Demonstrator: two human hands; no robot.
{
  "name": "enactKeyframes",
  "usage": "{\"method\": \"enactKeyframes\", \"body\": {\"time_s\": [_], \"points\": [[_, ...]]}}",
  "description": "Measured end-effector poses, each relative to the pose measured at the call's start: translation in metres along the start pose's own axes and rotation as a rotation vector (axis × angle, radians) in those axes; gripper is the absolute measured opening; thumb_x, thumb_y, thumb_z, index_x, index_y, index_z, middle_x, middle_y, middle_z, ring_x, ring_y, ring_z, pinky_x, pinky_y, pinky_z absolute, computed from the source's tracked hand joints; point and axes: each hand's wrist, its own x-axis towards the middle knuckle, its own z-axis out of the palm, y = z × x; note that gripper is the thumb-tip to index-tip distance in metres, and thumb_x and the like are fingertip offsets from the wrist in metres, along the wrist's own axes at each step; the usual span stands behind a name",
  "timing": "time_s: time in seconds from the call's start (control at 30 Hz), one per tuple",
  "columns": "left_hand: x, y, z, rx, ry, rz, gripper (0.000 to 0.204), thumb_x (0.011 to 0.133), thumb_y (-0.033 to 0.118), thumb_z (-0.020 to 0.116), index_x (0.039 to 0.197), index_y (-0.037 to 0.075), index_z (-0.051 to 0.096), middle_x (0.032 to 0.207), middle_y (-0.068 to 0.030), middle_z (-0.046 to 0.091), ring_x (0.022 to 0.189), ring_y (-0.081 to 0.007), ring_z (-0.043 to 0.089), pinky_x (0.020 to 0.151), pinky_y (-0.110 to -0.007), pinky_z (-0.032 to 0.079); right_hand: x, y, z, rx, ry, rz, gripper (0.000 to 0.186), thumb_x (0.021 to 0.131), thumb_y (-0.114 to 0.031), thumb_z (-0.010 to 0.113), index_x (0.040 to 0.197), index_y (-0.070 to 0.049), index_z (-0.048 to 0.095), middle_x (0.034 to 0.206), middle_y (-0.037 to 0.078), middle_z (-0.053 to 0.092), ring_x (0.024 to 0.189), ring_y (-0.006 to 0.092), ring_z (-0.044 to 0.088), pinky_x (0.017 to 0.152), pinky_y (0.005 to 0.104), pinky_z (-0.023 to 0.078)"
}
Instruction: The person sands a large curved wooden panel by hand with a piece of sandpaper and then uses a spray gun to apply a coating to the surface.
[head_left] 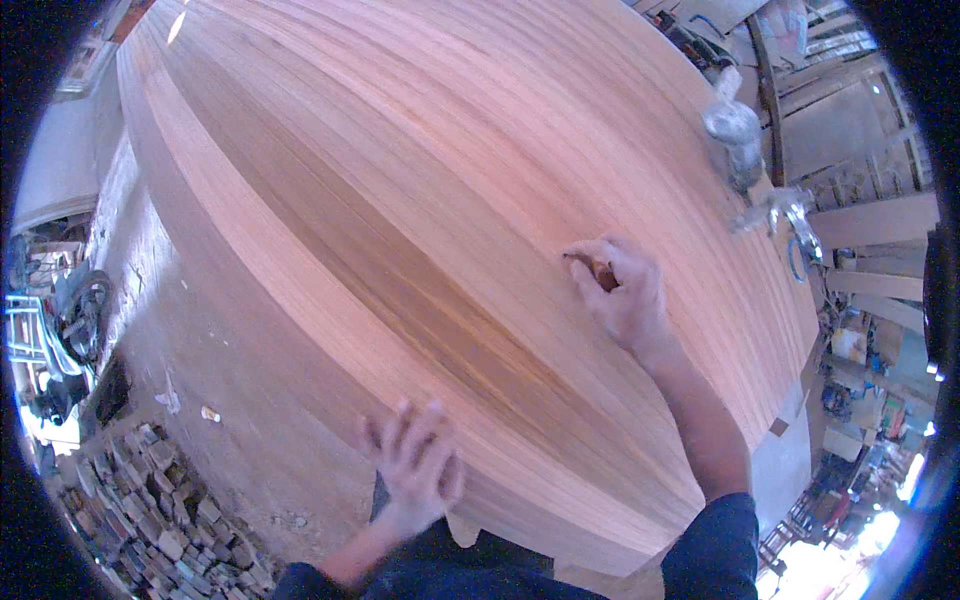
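Note:
A broad wooden panel [400,210] of long strips, pinkish to dark brown, spreads before me. Over its right half my right hand [628,295] is closed around a small reddish-brown piece [603,274], perhaps folded sandpaper; the fingers hide most of it. That hand rests on or just above the wood. My left hand [418,465], slightly blurred, hovers by the near left edge of the panel with its fingers spread and nothing in them.
Silvery tool-like objects [738,135] lie at the panel's right edge, beside a shiny metal piece [793,218]. Stacked wood offcuts [165,510] cover the floor at lower left. A dark wheel [90,305] stands at far left. Boards and clutter [870,220] fill the right side.

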Motion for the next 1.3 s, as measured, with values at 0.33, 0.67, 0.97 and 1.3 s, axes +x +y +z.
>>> {"method": "enactKeyframes", "body": {"time_s": [0.33,0.67,0.97,1.3], "points": [[-0.022,-0.038,-0.013,-0.606,-0.271,0.006,0.035,0.084,0.025,0.068,0.119,0.021,0.07,0.144,-0.0054,0.054,0.143,-0.033,0.038,0.116,-0.068,-0.002,0.22,-0.103,0.139,-0.126,-0.045,-0.013,0.02,0.087,-0.025,0.07,0.094,-0.008,0.075,0.079,0.013,0.069,0.068,0.0255,0.067,0.063,0.0377,0.052],[0.111,-0.184,-0.126,-0.37,0.099,-0.035,0.024,0.083,0.012,0.067,0.107,0.012,0.072,0.123,-0.0069,0.068,0.125,-0.0323,0.058,0.117,-0.063,-0.003,0.476,-0.195,0.292,-0.272,-0.002,-0.24,0.024,0.083,-0.026,0.066,0.094,-0.009,0.078,0.087,0.018,0.073,0.079,0.0333,0.071,0.076,0.0421,0.055],[0.343,-0.277,-0.182,0.036,0.324,-0.015,0.023,0.089,0.011,0.066,0.111,0.01,0.069,0.133,-0.0091,0.062,0.131,-0.0299,0.051,0.119,-0.059,0.004,0.335,-0.124,0.205,-0.068,-0.077,-0.273,0.014,0.086,-0.015,0.065,0.093,-0.003,0.07,0.084,0.018,0.068,0.077,0.0326,0.065,0.071,0.0427,0.051],[0.485,-0.41,-0.197,0.462,0.525,-0.357,0.048,0.1,0.042,0.048,0.138,0.013,0.054,0.149,-0.0095,0.048,0.137,-0.032,0.043,0.117,-0.059,0.017,0.027,-0.025,0.007,-0.272,-0.122,0.028,0.013,0.082,0.001,0.074,0.092,-0.008,0.074,0.076,0.007,0.062,0.065,0.015,0.058,0.055,0.0285,0.045]]}}
